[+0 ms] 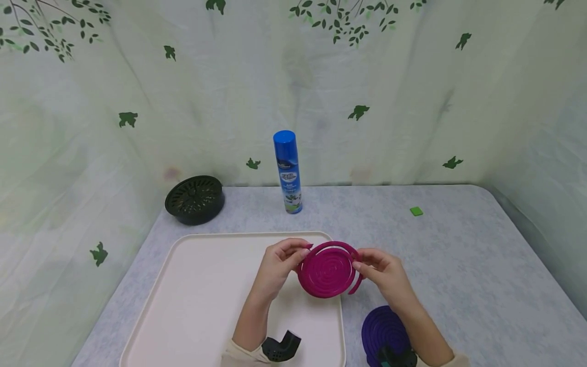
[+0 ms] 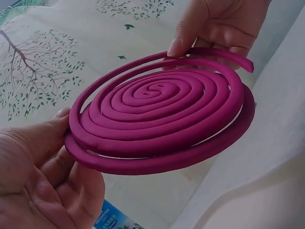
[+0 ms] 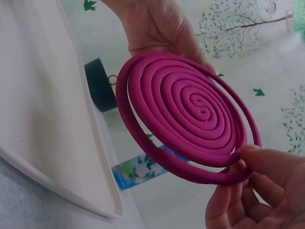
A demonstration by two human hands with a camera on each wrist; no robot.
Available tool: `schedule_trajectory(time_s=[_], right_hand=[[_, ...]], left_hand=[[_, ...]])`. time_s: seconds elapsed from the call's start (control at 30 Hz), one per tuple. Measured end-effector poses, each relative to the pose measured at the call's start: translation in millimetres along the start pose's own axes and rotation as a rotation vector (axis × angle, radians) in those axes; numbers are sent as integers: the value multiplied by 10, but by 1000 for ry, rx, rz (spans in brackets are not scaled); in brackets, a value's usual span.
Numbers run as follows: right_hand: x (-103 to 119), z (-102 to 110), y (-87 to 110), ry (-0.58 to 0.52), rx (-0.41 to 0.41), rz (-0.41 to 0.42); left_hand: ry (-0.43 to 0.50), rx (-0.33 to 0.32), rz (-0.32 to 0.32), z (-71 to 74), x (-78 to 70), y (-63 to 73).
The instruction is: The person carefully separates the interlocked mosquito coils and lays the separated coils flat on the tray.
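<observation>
A magenta mosquito coil pair [image 1: 326, 273], two flat spirals nested together, is held up over the right edge of the tray [image 1: 206, 295]. My left hand [image 1: 279, 264] pinches its left rim between thumb and fingers. On the opposite rim, my right hand [image 1: 384, 272] grips with the thumb on top and fingers beneath. In the left wrist view, the outer ring of the coil [image 2: 155, 143] stands slightly apart from the inner turns, and one loose end sticks out near the right hand [image 2: 224, 28]. The right wrist view shows the same gap along the coil's edge [image 3: 186, 112].
Purple mosquito coils [image 1: 384, 331] lie beside the tray, under the right forearm. A black round holder with a slotted lid [image 1: 194, 200] stands at the back left. Behind the tray rises a blue spray can [image 1: 289, 173]. A small green square [image 1: 416, 211] lies at the back right.
</observation>
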State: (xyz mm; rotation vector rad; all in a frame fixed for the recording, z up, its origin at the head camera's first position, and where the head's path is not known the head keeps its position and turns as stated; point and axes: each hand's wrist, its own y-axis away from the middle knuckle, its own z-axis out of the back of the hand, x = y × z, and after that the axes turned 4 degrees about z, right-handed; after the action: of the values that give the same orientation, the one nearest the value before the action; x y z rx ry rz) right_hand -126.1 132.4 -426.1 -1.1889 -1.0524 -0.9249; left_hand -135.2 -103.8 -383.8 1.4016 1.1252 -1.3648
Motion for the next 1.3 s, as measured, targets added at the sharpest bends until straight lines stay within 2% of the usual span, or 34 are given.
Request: schedule_trajectory(time_s=[0.13, 0.6, 0.97, 1.17, 1.3], right_hand=[[13, -32, 11, 39, -22, -43], [29, -34, 8, -26, -10, -114], [5, -25, 6, -42, -10, -110], [-7, -18, 0, -77, 15, -95], [-7, 7, -4, -129, 28, -89]], left_hand=[[-10, 11, -7, -6, 0, -1], [-42, 16, -50, -15, 4, 4], [-38, 24, -53, -21, 10, 16], [-38, -18, -43, -21, 14, 7], [-35, -38, -13, -2, 8, 2]])
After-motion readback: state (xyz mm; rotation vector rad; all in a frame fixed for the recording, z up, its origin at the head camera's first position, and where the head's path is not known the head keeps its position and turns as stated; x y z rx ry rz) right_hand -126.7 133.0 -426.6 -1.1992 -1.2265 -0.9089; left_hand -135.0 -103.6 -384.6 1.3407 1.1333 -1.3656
